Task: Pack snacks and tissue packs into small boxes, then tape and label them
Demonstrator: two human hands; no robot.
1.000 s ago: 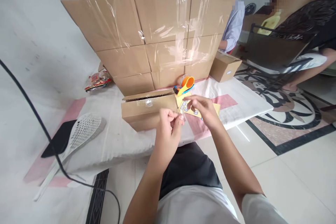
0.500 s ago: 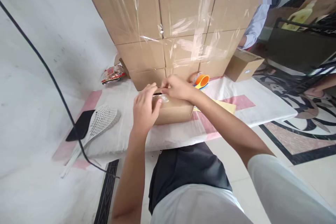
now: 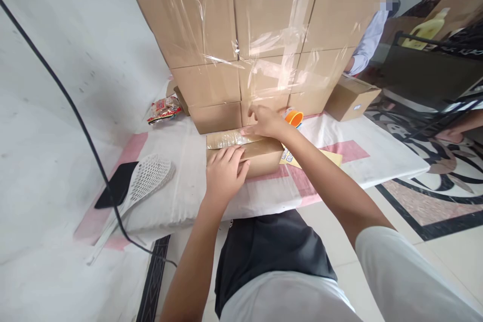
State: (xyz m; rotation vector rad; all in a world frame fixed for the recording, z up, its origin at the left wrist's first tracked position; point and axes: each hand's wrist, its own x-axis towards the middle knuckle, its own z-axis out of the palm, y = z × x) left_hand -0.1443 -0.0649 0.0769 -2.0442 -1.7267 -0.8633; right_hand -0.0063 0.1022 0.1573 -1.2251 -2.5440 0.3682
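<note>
A small brown cardboard box [image 3: 262, 161] lies on the table in front of me, its top partly covered by my hands. Clear tape [image 3: 226, 139] shines along its far top flap. My left hand [image 3: 225, 173] rests on the near left part of the box with the fingers laid out flat. Over the far top edge is my right hand [image 3: 264, 122], its fingers apart and touching the taped flap. Just beyond that hand sits a tape roll with an orange core [image 3: 294, 118].
Behind stands a tall stack of taped cardboard boxes [image 3: 267, 20]. On the left are a white racket-shaped scoop [image 3: 153, 173], a black flat item [image 3: 116, 184], a red packet [image 3: 164, 109] and a hanging cable [image 3: 64, 93]. Another box [image 3: 352, 98] and a person's sleeve [image 3: 368, 43] are at right.
My left hand has moved from the box's left edge to its near top side. The right hand has shifted right and its fingers have spread, uncovering the taped flap.
</note>
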